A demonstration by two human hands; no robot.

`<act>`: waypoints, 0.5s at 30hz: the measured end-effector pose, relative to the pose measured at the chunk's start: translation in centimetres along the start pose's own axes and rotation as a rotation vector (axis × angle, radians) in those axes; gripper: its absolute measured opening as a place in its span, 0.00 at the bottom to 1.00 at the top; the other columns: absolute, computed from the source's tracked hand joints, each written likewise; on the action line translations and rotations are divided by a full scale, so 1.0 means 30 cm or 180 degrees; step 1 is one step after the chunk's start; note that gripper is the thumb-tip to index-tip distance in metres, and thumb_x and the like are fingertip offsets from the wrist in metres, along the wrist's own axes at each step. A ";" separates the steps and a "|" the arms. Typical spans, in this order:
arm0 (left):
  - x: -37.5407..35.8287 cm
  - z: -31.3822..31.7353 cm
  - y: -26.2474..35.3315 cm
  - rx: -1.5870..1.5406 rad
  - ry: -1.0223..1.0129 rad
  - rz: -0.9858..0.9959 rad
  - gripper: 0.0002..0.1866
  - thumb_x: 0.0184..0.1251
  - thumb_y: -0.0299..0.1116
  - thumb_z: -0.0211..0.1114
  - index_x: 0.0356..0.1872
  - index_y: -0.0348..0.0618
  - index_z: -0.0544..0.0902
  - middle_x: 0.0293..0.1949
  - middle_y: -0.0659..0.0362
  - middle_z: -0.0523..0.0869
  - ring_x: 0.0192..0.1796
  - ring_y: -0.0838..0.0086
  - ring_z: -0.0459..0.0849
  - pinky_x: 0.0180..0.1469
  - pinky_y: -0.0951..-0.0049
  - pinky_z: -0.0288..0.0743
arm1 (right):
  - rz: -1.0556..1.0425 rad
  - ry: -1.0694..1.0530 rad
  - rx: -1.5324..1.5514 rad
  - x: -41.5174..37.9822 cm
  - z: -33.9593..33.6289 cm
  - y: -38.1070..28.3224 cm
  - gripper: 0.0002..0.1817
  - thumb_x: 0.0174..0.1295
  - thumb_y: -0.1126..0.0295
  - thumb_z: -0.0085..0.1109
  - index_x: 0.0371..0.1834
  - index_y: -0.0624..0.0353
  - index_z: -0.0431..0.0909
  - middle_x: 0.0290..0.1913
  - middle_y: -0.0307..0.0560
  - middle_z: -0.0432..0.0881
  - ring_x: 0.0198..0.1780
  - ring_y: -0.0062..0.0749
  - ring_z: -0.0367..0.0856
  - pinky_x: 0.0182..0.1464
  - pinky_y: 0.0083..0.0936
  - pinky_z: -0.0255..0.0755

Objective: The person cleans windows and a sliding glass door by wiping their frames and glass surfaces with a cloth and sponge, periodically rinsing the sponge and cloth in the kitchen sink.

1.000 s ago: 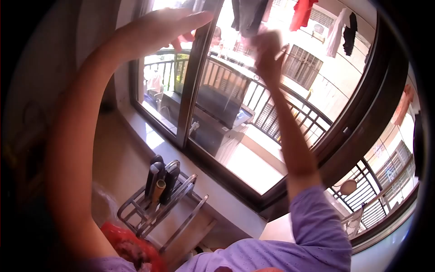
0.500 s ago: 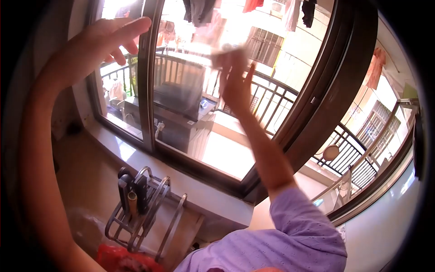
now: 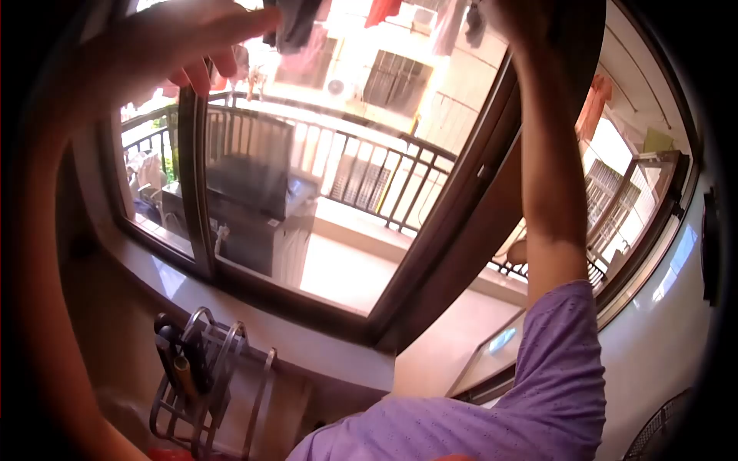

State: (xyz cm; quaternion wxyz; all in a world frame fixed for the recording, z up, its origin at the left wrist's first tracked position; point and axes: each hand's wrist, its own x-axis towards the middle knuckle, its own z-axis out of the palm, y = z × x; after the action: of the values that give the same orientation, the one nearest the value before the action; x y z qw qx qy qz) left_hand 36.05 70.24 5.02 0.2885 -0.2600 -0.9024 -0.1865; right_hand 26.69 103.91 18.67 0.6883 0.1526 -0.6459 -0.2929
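Note:
My left hand (image 3: 204, 42) is raised at the upper left in front of the window (image 3: 201, 223). Its fingers are apart and stretched toward the right, with nothing visible in them. At the top edge, my right hand (image 3: 516, 19) is near the upper part of the dark window frame (image 3: 453, 230). That hand is blurred and partly cut off, so its fingers and anything in them are hidden. The sliding glass pane (image 3: 346, 253) lies between the two arms.
A metal rack (image 3: 211, 384) holding dark-handled knives (image 3: 173, 349) stands below the sill (image 3: 292, 346). Beyond the glass are a balcony railing (image 3: 369, 180), a dark cabinet-like unit (image 3: 246, 215) and hanging clothes (image 3: 296, 23). A black fan grille (image 3: 657, 434) shows at lower right.
My right hand, earlier blurred in front of the middle of the glass with something indistinct, has moved up and right to the frame. The view has turned slightly right; my left hand stays raised.

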 end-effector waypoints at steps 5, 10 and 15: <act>-0.025 -0.009 -0.006 0.0098 0.0008 -0.0034 0.30 0.74 0.56 0.41 0.59 0.39 0.73 0.39 0.54 0.81 0.36 0.72 0.81 0.45 0.73 0.77 | 0.1046 -0.0376 0.1918 -0.644 -0.071 -0.483 0.10 0.62 0.77 0.46 0.45 0.61 0.74 0.47 0.53 0.76 0.51 0.49 0.73 0.54 0.37 0.69; -0.055 -0.005 0.010 0.0168 -0.0125 -0.0004 0.30 0.74 0.56 0.41 0.59 0.40 0.73 0.39 0.54 0.81 0.36 0.72 0.81 0.45 0.73 0.77 | 0.0895 -0.0848 0.1744 -0.944 -0.164 -0.673 0.25 0.52 0.82 0.53 0.58 0.65 0.69 0.60 0.58 0.68 0.61 0.55 0.66 0.64 0.47 0.59; -0.060 0.009 0.005 0.0262 -0.0424 -0.0100 0.30 0.74 0.56 0.40 0.60 0.40 0.72 0.39 0.54 0.81 0.37 0.72 0.81 0.45 0.73 0.76 | 0.0526 -0.0041 0.0699 -0.558 -0.086 -0.496 0.31 0.56 0.73 0.57 0.64 0.64 0.59 0.63 0.62 0.65 0.64 0.60 0.63 0.66 0.53 0.55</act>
State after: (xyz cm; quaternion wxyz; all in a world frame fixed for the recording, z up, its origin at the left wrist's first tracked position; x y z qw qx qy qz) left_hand 37.29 69.84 3.74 0.2353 -0.2456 -0.9305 -0.1361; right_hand 26.24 101.88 -3.78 0.6851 0.1714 -0.6888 -0.1638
